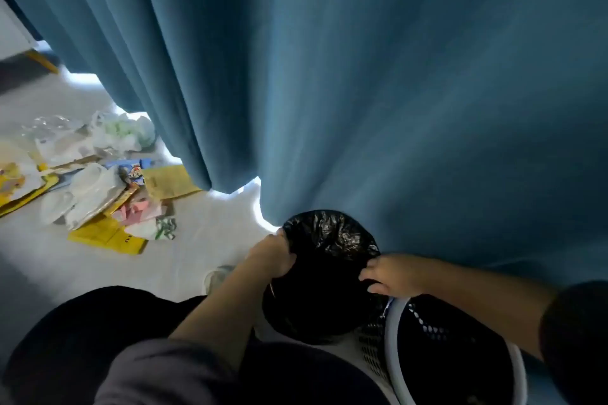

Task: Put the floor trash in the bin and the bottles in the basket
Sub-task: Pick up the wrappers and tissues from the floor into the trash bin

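Observation:
A bin lined with a black plastic bag (pixel 329 240) stands on the floor against the blue curtain. My left hand (pixel 273 256) grips the bag's left rim. My right hand (pixel 391 276) holds the bag's right rim with curled fingers. A white perforated basket (pixel 391 332) with a dark inside sits just right of the bin, under my right forearm. A pile of floor trash (pixel 98 187) lies at the left: yellow paper bags, white plastic bags, wrappers and clear plastic. A clear bottle-like thing (pixel 217 276) lies on the floor behind my left forearm, partly hidden.
The blue curtain (pixel 362 76) fills the upper and right view and hangs down to the floor behind the bin. The pale floor (pixel 204 233) runs between the trash pile and the bin. My dark-clothed knee (pixel 82 339) is at the lower left.

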{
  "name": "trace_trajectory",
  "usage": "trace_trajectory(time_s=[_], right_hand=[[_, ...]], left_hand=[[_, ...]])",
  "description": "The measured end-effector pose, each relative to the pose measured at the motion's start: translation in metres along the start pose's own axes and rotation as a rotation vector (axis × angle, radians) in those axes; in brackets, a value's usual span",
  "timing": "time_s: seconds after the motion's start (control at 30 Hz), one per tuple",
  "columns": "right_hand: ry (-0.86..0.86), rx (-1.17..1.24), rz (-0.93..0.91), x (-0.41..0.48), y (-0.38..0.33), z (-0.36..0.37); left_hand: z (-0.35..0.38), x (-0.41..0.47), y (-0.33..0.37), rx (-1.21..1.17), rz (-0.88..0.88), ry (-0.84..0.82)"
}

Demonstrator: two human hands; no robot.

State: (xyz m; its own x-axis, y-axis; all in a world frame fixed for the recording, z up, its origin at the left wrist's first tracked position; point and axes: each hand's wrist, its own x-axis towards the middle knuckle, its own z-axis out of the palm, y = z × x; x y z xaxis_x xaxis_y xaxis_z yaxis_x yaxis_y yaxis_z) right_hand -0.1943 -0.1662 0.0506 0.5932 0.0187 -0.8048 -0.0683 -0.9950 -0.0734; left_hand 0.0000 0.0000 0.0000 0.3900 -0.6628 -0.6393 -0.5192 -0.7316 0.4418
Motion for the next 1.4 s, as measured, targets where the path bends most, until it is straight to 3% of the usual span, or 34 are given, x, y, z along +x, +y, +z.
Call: trace_trajectory(time_s=[0.2, 0.4, 0.6, 0.77, 1.0, 1.17, 1.4], right_hand=[[-0.072, 0.111, 0.055, -0.008, 0.009, 0.030], [-0.055, 0.096, 0.265, 0.011, 0.013, 0.033], [0.146, 0.365, 0.579, 0.040, 0.010, 0.035], [0.319, 0.567, 0.731, 0.061, 0.001, 0.022], [0.474, 0.634, 0.651, 0.099, -0.023, -0.075], [0.542, 0.616, 0.533, 0.142, -0.071, -0.152], [0.568, 0.519, 0.281, 0.195, -0.163, -0.243]], left_hand=[[0.023, 0.005, 0.001, -0.052, -0.197, -0.020], [0.026, 0.006, -0.007, -0.024, -0.298, 0.025], [0.026, 0.009, -0.014, -0.170, -0.361, -0.025], [0.006, 0.011, -0.023, -0.172, -0.365, 0.104], [-0.096, 0.013, -0.072, -0.055, -0.353, 0.165], [-0.161, -0.017, -0.144, 0.038, -0.396, 0.282], [-0.197, -0.093, -0.256, -0.284, -0.551, 0.389]])
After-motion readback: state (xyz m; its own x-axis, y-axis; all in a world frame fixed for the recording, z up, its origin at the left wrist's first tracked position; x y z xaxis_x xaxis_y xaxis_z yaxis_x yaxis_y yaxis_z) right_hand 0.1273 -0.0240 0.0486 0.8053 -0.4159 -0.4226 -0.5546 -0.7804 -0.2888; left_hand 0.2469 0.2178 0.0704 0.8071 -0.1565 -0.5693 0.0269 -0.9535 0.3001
